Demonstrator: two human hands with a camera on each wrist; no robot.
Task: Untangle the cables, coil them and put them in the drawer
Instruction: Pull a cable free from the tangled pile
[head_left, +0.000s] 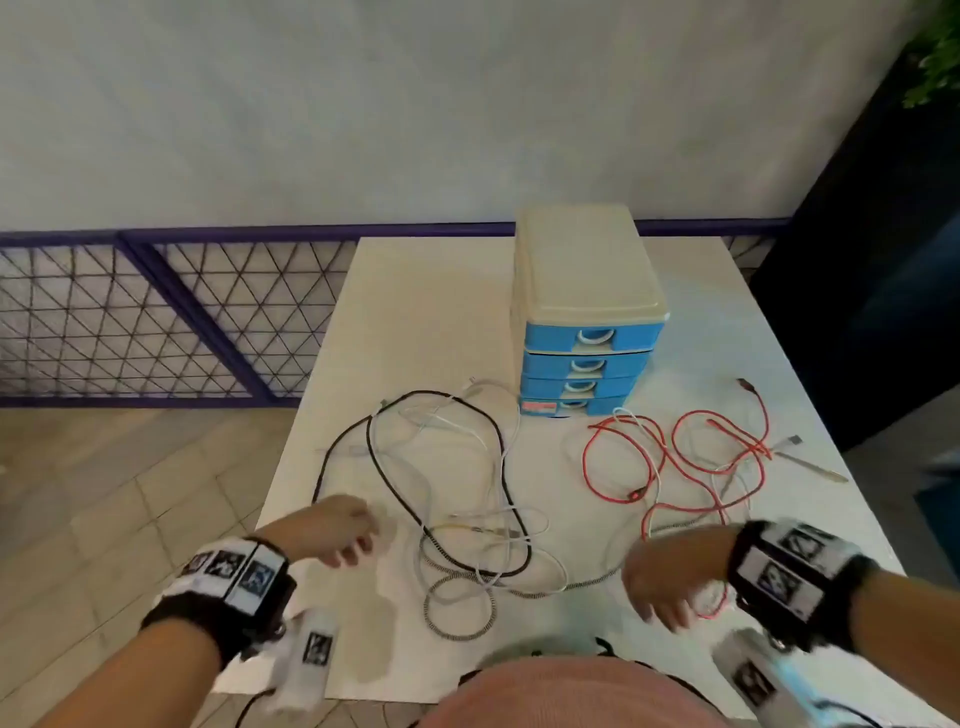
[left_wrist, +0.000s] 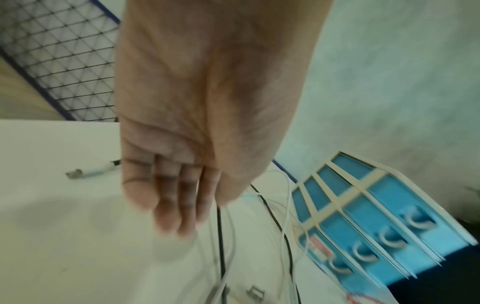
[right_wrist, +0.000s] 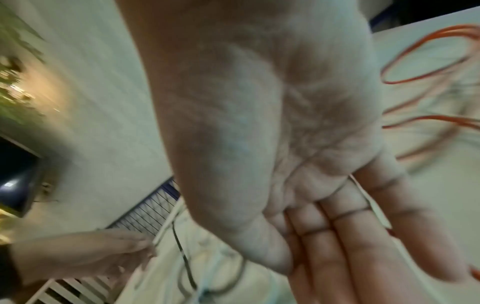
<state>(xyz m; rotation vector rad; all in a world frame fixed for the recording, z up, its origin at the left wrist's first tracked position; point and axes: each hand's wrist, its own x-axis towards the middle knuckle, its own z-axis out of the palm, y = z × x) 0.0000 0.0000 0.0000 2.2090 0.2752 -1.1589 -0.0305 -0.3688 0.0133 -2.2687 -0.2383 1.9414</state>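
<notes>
Tangled cables lie across the white table (head_left: 415, 312): a black cable (head_left: 382, 467), white cables (head_left: 498, 447), a black-and-white braided cable (head_left: 457, 618) near the front, and a red cable (head_left: 691, 457) on the right. A small drawer unit (head_left: 587, 322) with blue drawers, all pushed in, stands behind them. My left hand (head_left: 345, 530) hovers over the table's left edge beside the black cable, fingers straight and holding nothing (left_wrist: 166, 205). My right hand (head_left: 665, 577) hangs over the front right, below the red cable, fingers straight and empty (right_wrist: 350, 236).
A purple-framed mesh fence (head_left: 130, 317) runs behind the table on the left, with tiled floor below. A dark panel (head_left: 883, 260) stands to the right. Loose cable plugs (head_left: 792, 440) lie near the table's right edge.
</notes>
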